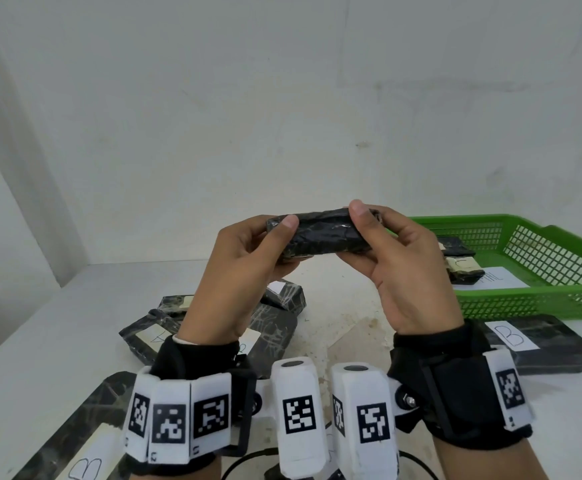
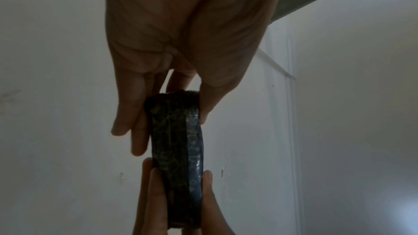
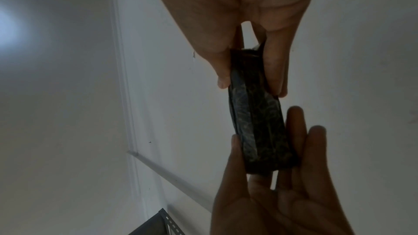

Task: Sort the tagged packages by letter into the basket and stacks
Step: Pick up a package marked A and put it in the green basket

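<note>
A small black wrapped package (image 1: 324, 233) is held up in the air above the table by both hands. My left hand (image 1: 248, 258) pinches its left end between thumb and fingers, and my right hand (image 1: 397, 258) pinches its right end. Its tag is hidden from the head view. The left wrist view has the package (image 2: 176, 149) edge-on between the fingers; so does the right wrist view, package (image 3: 257, 124). A green basket (image 1: 525, 299) at the right holds tagged packages (image 1: 462, 268). A package tagged B (image 1: 539, 344) lies in front of the basket.
Several black tagged packages (image 1: 154, 334) lie loose on the white table under my left hand. Another package tagged B (image 1: 74, 455) sits at the near left corner. A white wall (image 1: 282, 98) stands behind the table. A cable (image 1: 248, 462) runs near the front edge.
</note>
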`<action>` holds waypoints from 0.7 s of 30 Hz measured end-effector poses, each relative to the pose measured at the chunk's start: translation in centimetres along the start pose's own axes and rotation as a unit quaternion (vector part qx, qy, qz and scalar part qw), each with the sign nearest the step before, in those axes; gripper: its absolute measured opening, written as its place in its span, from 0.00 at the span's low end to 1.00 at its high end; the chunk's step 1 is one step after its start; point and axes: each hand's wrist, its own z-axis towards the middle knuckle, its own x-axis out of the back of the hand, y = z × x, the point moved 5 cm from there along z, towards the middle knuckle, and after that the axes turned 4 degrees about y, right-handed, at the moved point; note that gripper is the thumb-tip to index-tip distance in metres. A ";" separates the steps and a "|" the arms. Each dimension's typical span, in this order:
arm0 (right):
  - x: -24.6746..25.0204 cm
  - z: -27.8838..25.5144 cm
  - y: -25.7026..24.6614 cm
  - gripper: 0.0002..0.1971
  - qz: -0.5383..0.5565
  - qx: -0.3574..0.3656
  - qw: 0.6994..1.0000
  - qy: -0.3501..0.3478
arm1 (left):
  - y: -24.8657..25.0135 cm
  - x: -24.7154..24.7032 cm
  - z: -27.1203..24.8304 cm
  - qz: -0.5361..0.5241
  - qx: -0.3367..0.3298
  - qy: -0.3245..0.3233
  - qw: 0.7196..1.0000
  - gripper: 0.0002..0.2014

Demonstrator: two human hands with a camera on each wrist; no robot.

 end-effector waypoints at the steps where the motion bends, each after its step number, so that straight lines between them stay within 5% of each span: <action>1: 0.1 0.0 0.0 0.09 0.004 0.003 1.000 0.005 | 0.2 -0.1 0.0 0.000 -0.002 0.000 1.000 0.12; 4: 0.2 0.2 -0.3 0.12 0.011 -0.007 1.000 -0.005 | 0.4 -0.2 -0.1 0.006 -0.001 -0.009 1.000 0.21; 9: -0.1 0.0 -0.6 0.14 0.011 -0.025 0.999 -0.026 | 0.3 -0.2 -0.2 0.035 -0.016 -0.006 0.999 0.11; 17: -0.1 0.0 -0.3 0.13 -0.009 0.018 1.000 0.016 | 1.2 -0.2 -0.5 0.035 -0.028 -0.017 0.999 0.22; 21: 0.0 0.1 -0.7 0.17 -0.013 0.000 1.000 -0.017 | 1.0 -0.4 -0.5 0.031 -0.028 -0.012 0.999 0.14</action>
